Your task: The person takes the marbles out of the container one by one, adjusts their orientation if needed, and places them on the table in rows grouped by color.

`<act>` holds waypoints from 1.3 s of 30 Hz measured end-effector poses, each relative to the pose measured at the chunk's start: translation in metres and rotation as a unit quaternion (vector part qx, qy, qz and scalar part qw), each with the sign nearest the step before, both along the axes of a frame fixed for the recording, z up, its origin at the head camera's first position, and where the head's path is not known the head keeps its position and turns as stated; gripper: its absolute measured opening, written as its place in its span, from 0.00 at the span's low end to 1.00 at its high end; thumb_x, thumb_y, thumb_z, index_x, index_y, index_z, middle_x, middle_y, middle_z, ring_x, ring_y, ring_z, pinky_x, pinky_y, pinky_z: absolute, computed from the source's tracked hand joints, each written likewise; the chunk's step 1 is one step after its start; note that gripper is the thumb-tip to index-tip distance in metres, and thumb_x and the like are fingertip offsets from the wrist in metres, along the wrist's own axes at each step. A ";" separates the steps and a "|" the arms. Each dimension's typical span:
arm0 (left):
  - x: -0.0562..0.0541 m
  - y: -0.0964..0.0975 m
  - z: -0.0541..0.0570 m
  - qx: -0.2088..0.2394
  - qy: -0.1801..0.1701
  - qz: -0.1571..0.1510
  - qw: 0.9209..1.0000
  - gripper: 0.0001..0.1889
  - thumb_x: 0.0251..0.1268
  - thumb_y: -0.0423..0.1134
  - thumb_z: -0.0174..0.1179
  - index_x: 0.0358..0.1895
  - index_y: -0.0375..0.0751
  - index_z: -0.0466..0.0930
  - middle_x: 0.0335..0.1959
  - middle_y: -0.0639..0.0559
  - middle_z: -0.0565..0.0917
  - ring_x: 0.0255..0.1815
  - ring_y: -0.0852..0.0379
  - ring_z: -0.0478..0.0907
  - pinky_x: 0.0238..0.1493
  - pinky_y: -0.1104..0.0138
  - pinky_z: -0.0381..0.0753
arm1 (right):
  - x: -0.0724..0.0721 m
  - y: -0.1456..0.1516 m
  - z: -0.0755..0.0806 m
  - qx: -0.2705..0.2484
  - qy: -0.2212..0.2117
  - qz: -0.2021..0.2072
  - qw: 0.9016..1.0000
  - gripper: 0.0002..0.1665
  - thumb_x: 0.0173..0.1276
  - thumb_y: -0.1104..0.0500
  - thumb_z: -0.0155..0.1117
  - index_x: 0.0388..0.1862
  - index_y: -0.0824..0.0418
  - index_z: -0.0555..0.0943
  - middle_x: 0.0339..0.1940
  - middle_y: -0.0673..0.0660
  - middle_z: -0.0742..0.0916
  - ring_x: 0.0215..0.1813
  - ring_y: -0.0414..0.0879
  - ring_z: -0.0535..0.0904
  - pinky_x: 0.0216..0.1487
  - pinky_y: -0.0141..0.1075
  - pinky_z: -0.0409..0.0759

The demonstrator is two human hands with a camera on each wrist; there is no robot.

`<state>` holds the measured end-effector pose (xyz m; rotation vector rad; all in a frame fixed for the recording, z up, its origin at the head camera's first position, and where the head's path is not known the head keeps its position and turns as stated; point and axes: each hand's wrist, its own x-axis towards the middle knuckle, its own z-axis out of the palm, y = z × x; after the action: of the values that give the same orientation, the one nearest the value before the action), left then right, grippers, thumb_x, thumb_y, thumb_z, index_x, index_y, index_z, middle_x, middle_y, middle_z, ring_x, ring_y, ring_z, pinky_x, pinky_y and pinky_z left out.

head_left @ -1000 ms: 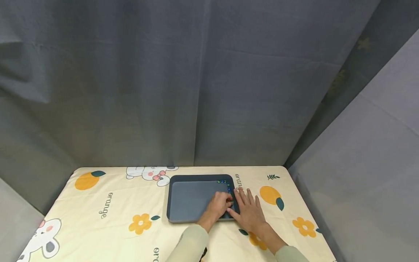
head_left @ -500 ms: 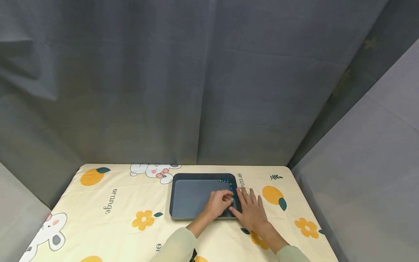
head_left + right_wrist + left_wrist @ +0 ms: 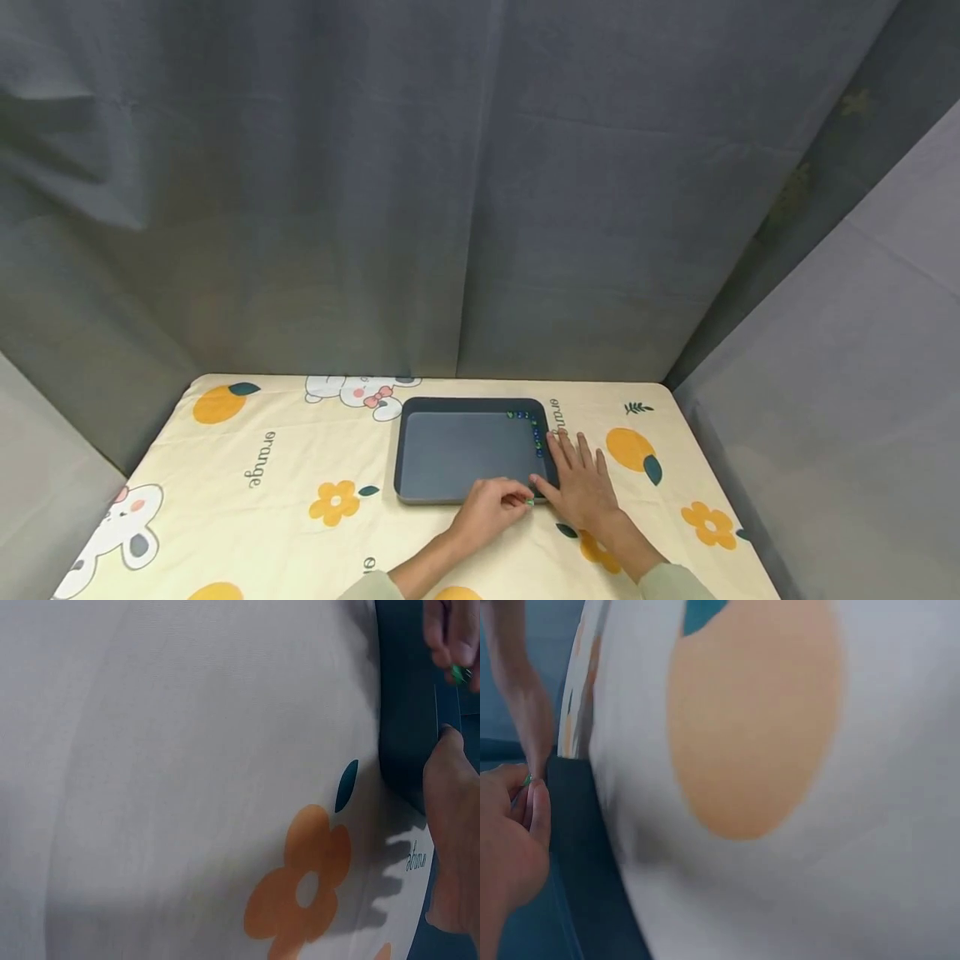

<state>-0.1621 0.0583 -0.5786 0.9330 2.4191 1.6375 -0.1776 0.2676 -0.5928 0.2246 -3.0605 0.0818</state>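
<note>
In the head view my left hand (image 3: 489, 515) pinches a small shiny green marble (image 3: 530, 502) between thumb and fingertips. It is over the near right edge of a dark grey tray (image 3: 465, 458). The left wrist view shows the same pinch, with a sliver of green at the fingertips. My right hand (image 3: 585, 492) rests with spread fingers along the tray's right side, its thumb at the rim near the front corner. Small blue and green marbles (image 3: 536, 435) form a row along the tray's right wall, turning along the back wall at the far corner.
A cream tablecloth (image 3: 285, 533) with printed oranges, flowers and rabbits lies under the tray. Grey curtain cloth (image 3: 337, 208) hangs behind the table, and pale panels (image 3: 847, 375) stand at both sides.
My left hand has moved from beside the marble row toward the tray's near edge, carrying the green marble. More of the row shows now. The right hand keeps its place by the rim.
</note>
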 end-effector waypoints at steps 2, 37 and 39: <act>0.006 -0.001 -0.004 -0.002 -0.004 -0.006 1.000 0.06 0.62 0.27 0.68 0.41 0.34 0.87 0.33 0.55 0.85 0.32 0.72 0.79 0.34 0.78 0.79 | 0.000 0.000 0.000 -0.004 0.001 -0.001 1.000 0.50 0.70 0.29 0.51 0.79 0.58 0.60 0.78 0.63 0.63 0.77 0.67 0.53 0.70 0.67 0.52; 0.027 -0.004 -0.035 -0.054 -0.008 0.065 0.996 0.09 0.50 0.22 0.70 0.30 0.40 0.86 0.25 0.62 0.77 0.27 0.72 0.73 0.29 0.78 0.75 | -0.001 -0.001 0.002 0.000 -0.022 -0.009 1.000 0.50 0.71 0.28 0.49 0.81 0.56 0.56 0.80 0.62 0.60 0.78 0.66 0.49 0.71 0.66 0.49; 0.027 -0.003 -0.035 -0.055 -0.007 0.064 0.996 0.09 0.50 0.22 0.70 0.29 0.40 0.86 0.25 0.62 0.77 0.27 0.72 0.73 0.29 0.78 0.75 | 0.000 -0.002 0.002 0.000 -0.023 -0.011 1.000 0.50 0.71 0.27 0.49 0.81 0.56 0.56 0.80 0.62 0.60 0.78 0.66 0.50 0.71 0.66 0.49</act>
<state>-0.1349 0.0550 -0.6140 0.7628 2.5782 1.5237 -0.1781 0.2661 -0.5905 0.1924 -3.1086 0.0874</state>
